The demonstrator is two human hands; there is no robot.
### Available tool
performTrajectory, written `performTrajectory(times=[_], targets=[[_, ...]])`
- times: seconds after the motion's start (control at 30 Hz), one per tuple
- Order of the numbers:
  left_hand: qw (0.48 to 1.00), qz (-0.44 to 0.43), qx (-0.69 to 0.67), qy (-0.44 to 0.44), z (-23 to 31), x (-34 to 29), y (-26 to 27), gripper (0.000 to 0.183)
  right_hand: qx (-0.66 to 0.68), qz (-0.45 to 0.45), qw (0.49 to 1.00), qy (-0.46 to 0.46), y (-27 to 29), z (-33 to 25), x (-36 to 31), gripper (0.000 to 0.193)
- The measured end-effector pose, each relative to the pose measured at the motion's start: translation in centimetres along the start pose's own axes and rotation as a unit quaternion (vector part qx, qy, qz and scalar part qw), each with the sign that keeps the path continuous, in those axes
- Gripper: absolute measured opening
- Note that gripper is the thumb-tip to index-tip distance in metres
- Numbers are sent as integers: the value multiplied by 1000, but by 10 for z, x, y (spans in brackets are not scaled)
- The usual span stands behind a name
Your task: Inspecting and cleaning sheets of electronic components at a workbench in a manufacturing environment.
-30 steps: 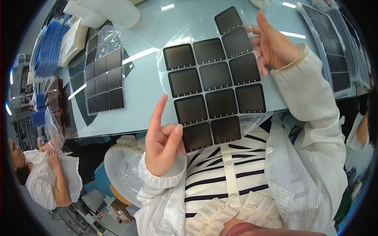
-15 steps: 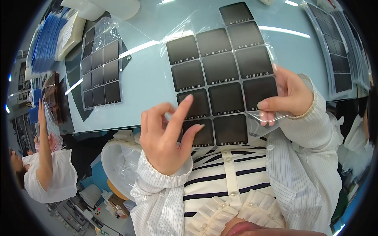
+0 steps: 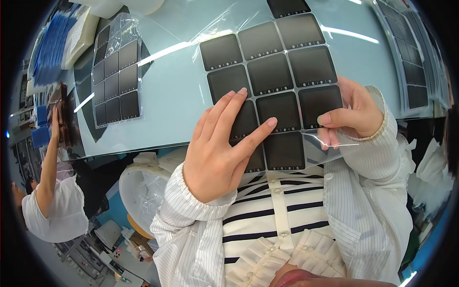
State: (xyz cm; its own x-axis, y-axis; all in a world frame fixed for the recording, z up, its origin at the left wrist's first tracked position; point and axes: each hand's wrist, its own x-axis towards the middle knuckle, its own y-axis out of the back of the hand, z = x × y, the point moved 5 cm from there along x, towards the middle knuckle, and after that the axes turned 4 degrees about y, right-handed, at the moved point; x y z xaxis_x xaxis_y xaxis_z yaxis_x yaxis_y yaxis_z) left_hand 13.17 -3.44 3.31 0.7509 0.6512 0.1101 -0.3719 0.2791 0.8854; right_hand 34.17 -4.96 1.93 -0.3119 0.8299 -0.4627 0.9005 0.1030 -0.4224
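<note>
A clear plastic sheet carrying rows of dark, nearly square panels [image 3: 270, 74] is held tilted in front of my chest, its upper part over the table. Each panel has a line of small pale marks along its lower edge. My right hand [image 3: 356, 112] pinches the sheet's right edge, thumb on top and fingers behind, where a bare flap of film sticks out. Across the lower-left panels lies my left hand [image 3: 217, 148], fingers stretched out and apart, the fingertips apparently on the surface. It hides parts of several panels.
On the pale glass-topped table [image 3: 167, 95], a similar panel sheet [image 3: 117, 71] lies at left. A stack of such sheets [image 3: 406, 57] stands at right. Blue sheets [image 3: 52, 48] are piled far left. Below the table edge is a white bin [image 3: 143, 186]. Another person [image 3: 55, 205] works at left.
My left hand has moved right and its fingers have straightened over the panels. The sheet has shifted slightly up, while my right hand keeps its grip.
</note>
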Motion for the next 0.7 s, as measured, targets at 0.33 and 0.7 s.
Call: performTrajectory(times=[0.33,0.7], targets=[[997,55,-45,-39,-3,-10,12,37,-33,-8,999,-40,12,13,4,42],[994,60,-91,8,1,-10,18,38,-75,-8,997,36,-4,6,-5,47]])
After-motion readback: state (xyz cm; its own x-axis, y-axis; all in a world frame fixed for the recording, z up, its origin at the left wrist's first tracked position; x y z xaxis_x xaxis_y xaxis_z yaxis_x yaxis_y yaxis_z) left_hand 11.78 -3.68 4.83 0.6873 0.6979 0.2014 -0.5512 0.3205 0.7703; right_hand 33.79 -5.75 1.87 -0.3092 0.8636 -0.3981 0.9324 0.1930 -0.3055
